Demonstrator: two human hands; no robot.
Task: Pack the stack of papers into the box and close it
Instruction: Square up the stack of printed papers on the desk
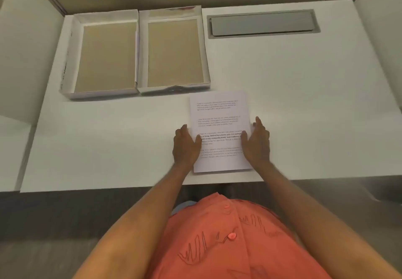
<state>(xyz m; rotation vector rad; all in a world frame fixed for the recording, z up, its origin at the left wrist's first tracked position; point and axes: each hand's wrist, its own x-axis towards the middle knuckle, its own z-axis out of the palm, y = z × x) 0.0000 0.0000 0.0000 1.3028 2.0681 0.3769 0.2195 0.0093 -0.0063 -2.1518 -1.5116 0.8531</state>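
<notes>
A stack of printed white papers (219, 117) lies flat on the white desk, near its front edge. My left hand (186, 146) presses against the stack's left edge with its thumb on top. Against the right edge rests my right hand (256, 141), thumb likewise on the sheet. Behind the papers two open white box halves with brown insides sit side by side: one (174, 90) just beyond the stack, the other (69, 57) to its left. Both are empty.
A grey cable hatch (261, 25) is set into the desk (304, 83) at the back right. Beige partition walls stand behind and at both sides. The desk's front edge runs just below the papers.
</notes>
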